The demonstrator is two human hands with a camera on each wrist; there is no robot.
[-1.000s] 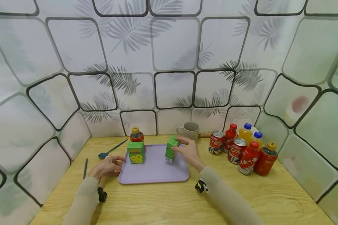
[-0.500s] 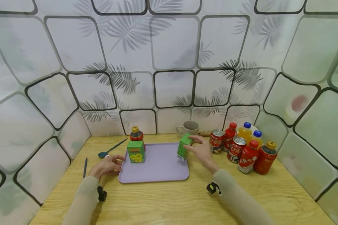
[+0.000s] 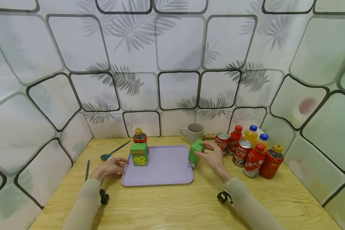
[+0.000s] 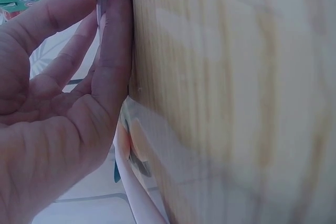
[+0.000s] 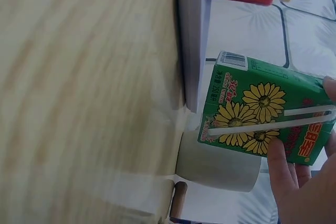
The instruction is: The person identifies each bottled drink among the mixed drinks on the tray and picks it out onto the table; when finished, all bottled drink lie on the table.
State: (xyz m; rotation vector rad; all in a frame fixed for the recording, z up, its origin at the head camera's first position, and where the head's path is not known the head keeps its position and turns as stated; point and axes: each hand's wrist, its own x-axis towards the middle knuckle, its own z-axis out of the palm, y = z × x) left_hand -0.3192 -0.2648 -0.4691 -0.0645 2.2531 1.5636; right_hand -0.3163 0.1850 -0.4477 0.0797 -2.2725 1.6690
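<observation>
My right hand point(image 3: 214, 157) holds a green drink carton point(image 3: 194, 155) near its top, thumb on one side and fingers on the other. The carton tilts over the right rim of the lilac tray point(image 3: 162, 174). Yellow flowers and a white straw show on its face in the right wrist view, where fingertips point(image 5: 278, 153) press the side. At the tray's left edge, my left hand point(image 3: 111, 169) pinches the rim; in the left wrist view one finger lies low along the tabletop. A second green carton point(image 3: 139, 155) stands upright on the tray's left part, before a dark bottle point(image 3: 139, 137) with yellow cap.
Behind the held carton stands a beige mug point(image 3: 195, 132). To the right cluster red cans point(image 3: 241, 154), red bottles point(image 3: 253, 163) and orange juice bottles point(image 3: 250, 135). A teal spoon point(image 3: 105, 157) and a dark thin utensil point(image 3: 87, 169) lie at the left. A patterned curtain point(image 3: 178, 92) encloses the table.
My right hand has carried the carton rightward, from above the tray to its right rim. The left hand has stayed at the tray's left edge, and the second carton has not moved.
</observation>
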